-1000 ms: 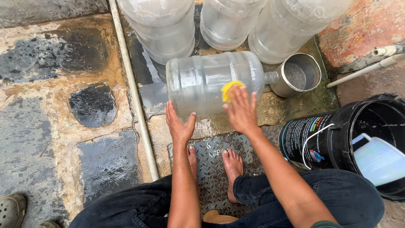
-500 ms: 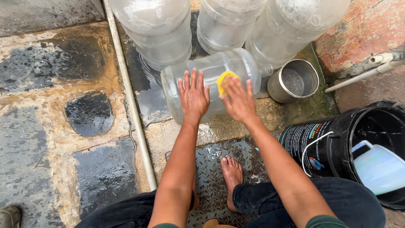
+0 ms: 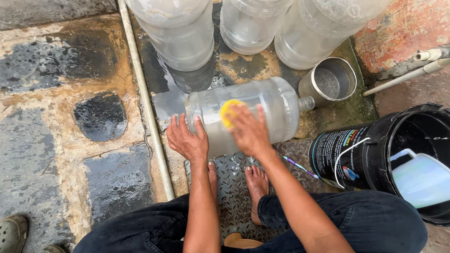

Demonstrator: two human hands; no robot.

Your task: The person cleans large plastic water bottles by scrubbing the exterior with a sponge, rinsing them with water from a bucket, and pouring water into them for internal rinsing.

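Left hand (image 3: 188, 139) has slid from the top of the clear plastic water jug (image 3: 243, 115) to its base end, palm flat, fingers spread. Right hand (image 3: 248, 131) presses a yellow sponge (image 3: 228, 111) against the jug, which lies sideways on wet stone paving (image 3: 56, 117) beside a steel canister (image 3: 330, 82).

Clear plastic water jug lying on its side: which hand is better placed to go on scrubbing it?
Right, probably. The right hand presses the yellow sponge against the clear plastic water jug, while the left hand is spread on the jug's base end, seemingly steadying it.
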